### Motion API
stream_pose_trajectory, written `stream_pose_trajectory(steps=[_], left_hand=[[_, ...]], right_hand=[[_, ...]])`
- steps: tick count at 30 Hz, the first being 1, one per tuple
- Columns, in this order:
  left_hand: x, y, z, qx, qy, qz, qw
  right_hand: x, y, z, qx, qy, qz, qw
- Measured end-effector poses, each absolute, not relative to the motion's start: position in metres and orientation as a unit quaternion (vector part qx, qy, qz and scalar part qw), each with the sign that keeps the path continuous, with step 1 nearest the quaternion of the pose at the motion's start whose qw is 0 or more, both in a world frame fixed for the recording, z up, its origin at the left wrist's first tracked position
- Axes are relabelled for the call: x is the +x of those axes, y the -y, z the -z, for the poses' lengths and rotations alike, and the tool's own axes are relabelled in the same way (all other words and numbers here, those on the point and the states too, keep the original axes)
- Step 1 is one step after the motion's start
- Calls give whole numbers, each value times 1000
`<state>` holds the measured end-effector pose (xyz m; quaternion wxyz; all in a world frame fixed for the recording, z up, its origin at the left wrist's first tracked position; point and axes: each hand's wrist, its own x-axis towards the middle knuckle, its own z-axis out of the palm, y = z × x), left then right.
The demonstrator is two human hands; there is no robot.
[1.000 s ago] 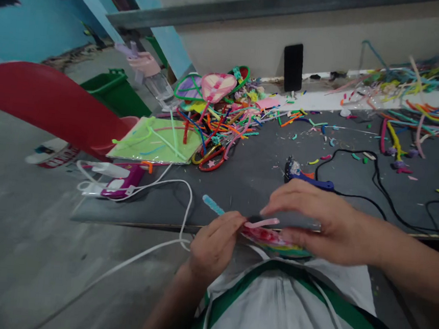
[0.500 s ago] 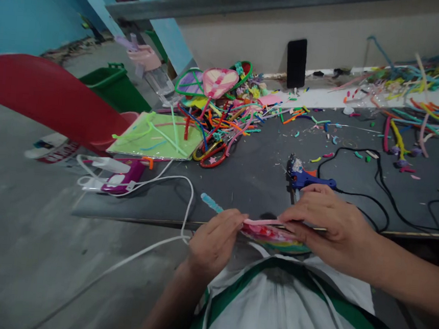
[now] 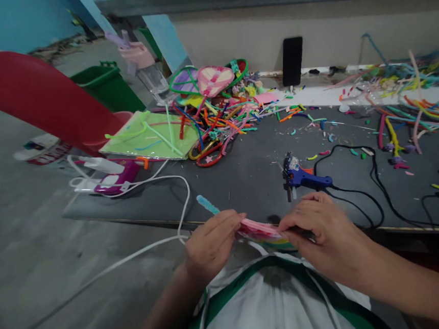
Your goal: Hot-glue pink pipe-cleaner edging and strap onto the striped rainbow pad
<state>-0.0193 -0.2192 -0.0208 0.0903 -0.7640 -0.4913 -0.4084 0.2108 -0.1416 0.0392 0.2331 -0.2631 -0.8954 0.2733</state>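
Close to my body at the table's front edge, a pink pipe-cleaner craft point(image 3: 257, 228) is stretched between my two hands, with rainbow bands showing underneath. My left hand point(image 3: 215, 238) is closed around its left end. A light-blue fuzzy stem point(image 3: 207, 204) sticks out past those fingers. With thumb and fingers pinched, my right hand point(image 3: 312, 226) grips the other end; the fingertips partly cover it. Just beyond the right hand lies a blue hot glue gun point(image 3: 308, 179) on the dark table point(image 3: 240, 187).
A heap of pipe cleaners point(image 3: 223, 124) and heart-shaped pieces point(image 3: 215, 80) lies at back left beside a green packet point(image 3: 153, 135). A phone point(image 3: 292, 61) leans on the wall. Cords point(image 3: 374, 173) run right; a white cable point(image 3: 185, 202) hangs over the front edge.
My right hand has moved slightly inward and down, and the pink strip between the hands looks shorter and thicker. The whole view has shifted a little.
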Motion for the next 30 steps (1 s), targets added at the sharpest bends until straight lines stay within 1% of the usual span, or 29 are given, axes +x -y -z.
stream_pose_trajectory(steps=[9,14,19,21,26,30], left_hand=[[-19,223,25,-754,508,408,80],[-18,222,25,-752,500,418,98],[-23,224,30,-770,482,410,81],[-26,227,31,-779,476,402,71],[-31,231,33,-786,473,387,91],[-33,233,34,-785,477,386,85]], right_hand=[[210,142,-39,-268,896,-275,222],[207,139,-40,-279,894,-293,192],[203,134,-42,-309,884,-319,147],[202,132,-43,-323,876,-333,129],[198,126,-43,-347,841,-406,87],[195,122,-44,-340,819,-459,54]])
